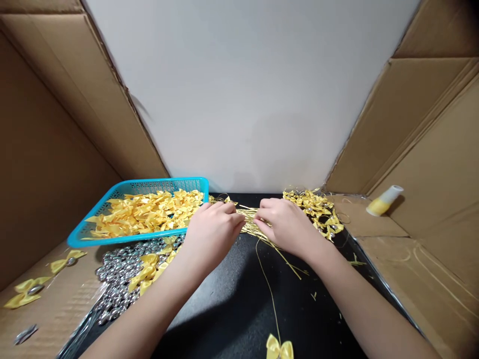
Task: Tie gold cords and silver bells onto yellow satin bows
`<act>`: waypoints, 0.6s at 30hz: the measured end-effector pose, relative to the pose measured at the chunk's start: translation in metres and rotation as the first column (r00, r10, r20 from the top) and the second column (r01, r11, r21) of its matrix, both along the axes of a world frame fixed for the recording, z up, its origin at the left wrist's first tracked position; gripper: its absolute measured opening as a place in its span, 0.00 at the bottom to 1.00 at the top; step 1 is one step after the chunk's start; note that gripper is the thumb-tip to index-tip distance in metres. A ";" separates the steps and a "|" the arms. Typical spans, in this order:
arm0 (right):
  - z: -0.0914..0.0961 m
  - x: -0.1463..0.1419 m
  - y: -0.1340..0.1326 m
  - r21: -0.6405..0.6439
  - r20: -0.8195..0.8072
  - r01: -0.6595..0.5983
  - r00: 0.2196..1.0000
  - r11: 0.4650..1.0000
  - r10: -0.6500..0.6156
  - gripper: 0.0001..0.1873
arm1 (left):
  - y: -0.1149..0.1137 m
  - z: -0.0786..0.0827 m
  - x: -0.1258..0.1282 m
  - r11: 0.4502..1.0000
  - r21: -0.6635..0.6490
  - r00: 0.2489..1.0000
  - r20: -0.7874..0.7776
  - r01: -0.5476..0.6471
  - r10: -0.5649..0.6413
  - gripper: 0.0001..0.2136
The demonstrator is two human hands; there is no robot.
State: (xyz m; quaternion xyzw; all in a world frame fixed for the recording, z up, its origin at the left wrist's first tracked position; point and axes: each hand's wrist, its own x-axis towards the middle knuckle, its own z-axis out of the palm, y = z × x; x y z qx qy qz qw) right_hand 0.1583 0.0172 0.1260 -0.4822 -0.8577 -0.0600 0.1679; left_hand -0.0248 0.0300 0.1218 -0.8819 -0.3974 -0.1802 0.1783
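My left hand and my right hand face each other at the back of the black work surface, with their fingertips close together. Both are closed in a pinch over a pile of thin gold strips. What the fingers grip is too small to make out. A thin gold cord runs from beneath my right fingertips towards me. At its near end lies a yellow satin bow.
Left stands a blue basket of yellow ribbon bows. Silver beads lie before it among more bows. Beaded bows are heaped behind my right hand. A yellow-white spool stands far right. Cardboard walls flank the surface.
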 end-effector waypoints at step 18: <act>-0.011 -0.009 0.003 -0.239 -0.009 0.282 0.956 0.929 -0.292 0.10 | 0.006 -0.007 0.004 0.956 -0.293 0.928 0.348 -0.028 0.134 0.07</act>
